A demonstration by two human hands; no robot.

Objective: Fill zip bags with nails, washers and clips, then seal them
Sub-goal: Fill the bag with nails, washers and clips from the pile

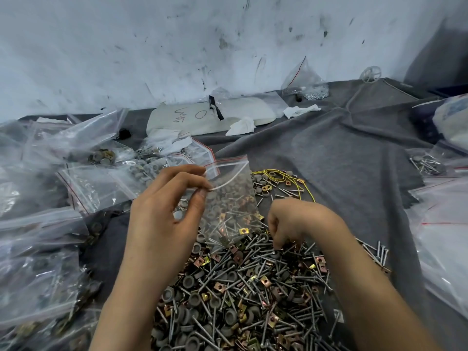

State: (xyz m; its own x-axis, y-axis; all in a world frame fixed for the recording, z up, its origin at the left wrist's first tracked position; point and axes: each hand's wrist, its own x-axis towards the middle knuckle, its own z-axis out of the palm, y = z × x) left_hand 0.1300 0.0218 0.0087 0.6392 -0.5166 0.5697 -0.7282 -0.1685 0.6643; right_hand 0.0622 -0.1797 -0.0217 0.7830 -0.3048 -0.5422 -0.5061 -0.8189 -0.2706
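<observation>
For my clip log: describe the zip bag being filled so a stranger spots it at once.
Find the heap of nails, washers and clips on the grey cloth. Above its far edge the left hand pinches a clear zip bag by its top. Unlike the bags lying at left, it hangs upright.

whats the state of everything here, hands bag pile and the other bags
pile: nails, washers and clips, loose on the grey cloth
zip bag: mouth open, held upright at the pile's far edge
left hand: pinches the zip bag's top edge
right hand: fingers curled down into the pile, grip hidden
filled bags: heaped at left
</observation>
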